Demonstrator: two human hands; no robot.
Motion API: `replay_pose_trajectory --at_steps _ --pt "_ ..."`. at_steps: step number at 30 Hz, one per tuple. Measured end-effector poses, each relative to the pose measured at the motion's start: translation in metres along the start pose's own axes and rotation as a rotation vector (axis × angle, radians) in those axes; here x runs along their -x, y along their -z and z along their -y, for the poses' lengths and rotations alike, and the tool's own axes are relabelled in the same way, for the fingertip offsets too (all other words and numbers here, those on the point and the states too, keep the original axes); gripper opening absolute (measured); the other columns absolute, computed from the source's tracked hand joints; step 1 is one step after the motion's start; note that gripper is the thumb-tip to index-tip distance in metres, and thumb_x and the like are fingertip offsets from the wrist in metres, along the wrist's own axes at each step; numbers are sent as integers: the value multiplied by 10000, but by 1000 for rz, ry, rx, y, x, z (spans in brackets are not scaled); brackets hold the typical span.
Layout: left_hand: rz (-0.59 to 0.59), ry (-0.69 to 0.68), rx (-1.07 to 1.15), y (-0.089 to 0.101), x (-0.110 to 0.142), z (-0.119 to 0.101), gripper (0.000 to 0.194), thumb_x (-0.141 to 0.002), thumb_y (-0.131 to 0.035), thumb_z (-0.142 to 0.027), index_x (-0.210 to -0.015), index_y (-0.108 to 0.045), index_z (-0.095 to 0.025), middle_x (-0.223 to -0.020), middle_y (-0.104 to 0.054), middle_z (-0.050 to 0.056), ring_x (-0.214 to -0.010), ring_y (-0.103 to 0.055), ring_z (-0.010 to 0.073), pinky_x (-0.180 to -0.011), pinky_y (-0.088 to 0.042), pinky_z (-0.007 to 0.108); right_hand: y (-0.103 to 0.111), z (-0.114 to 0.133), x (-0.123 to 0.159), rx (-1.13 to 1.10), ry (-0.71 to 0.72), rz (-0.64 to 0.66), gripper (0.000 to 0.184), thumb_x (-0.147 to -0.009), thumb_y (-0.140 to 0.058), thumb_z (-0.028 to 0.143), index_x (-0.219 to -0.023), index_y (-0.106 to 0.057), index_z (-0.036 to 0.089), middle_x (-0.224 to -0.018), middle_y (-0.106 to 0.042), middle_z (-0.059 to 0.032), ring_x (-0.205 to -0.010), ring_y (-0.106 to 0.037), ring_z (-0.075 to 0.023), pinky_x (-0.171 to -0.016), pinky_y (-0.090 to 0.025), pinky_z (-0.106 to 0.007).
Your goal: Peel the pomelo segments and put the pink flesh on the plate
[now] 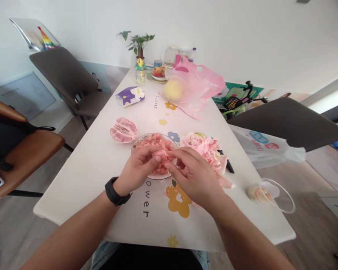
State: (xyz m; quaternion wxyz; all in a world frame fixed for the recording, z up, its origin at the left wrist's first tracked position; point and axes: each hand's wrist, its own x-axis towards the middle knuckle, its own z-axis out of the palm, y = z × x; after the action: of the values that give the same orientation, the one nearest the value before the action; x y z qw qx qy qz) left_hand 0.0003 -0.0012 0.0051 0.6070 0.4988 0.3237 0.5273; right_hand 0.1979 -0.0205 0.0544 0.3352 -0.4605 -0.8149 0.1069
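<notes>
Over a patterned plate (135, 145) heaped with pink pomelo flesh (154, 141), both hands pinch one pomelo segment (161, 153). My left hand (138, 165), with a black band on the wrist, grips its left side between thumb and fingers. On the other side my right hand (195, 174) is closed on it with thumb and fingertips. Part of the segment is hidden by the fingers. Left of the plate lies a peeled pomelo half (124, 130). A pile of pink peel and membrane (204, 150) spreads to the right, with a black handle (230, 165) sticking out beside it.
Farther back are a purple tissue pack (130, 96), a pink plastic bag (202, 82) with a yellow round fruit (173, 90), a fruit plate (158, 78) and a potted plant (141, 45). A clear container (278, 198) is near the right edge. Chairs flank the white table (81, 180).
</notes>
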Motion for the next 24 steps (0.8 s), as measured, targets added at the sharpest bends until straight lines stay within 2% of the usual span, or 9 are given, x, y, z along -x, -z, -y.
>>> replay_pose_trajectory --at_steps 5,12,16,19,24 --pt "-63 -24 -141 -1 0 3 338 -913 -798 -441 -1113 -752 -172 -891 -736 44 -778 -657 144 -727 -566 268 -7 7 -12 2 -30 -13 146 -1022 -607 197 -1013 -752 212 -941 -754 -52 -874 -713 -202 -775 -552 -325" --pt "-100 -73 -352 1 4 9 318 -954 -742 -438 -1141 -764 -182 -943 -761 65 -773 -667 154 -728 -559 283 -6 3 -13 88 -94 88 215 -989 -575 154 -813 -687 207 -781 -693 -18 -740 -657 -172 -679 -469 -295" --pt "-77 -63 -322 0 4 4 296 -954 -745 -440 -1102 -772 -186 -962 -775 66 -824 -695 164 -754 -576 282 -10 2 -11 103 -99 64 219 -965 -570 166 -751 -589 210 -735 -634 -6 -697 -593 -155 -647 -426 -280" --pt "-24 -48 -251 0 4 -2 255 -953 -755 -415 -1035 -768 -175 -907 -755 50 -789 -675 145 -732 -570 260 -8 3 -11 43 -121 69 229 -938 -566 171 -715 -538 214 -705 -592 5 -675 -552 -144 -628 -402 -274" --pt "90 -15 -80 2 3 -6 243 -952 -761 -405 -1000 -771 -167 -788 -687 15 -678 -596 112 -656 -530 234 3 6 -16 -205 -290 155 205 -897 -575 206 -692 -581 216 -643 -554 32 -604 -490 -120 -569 -371 -263"
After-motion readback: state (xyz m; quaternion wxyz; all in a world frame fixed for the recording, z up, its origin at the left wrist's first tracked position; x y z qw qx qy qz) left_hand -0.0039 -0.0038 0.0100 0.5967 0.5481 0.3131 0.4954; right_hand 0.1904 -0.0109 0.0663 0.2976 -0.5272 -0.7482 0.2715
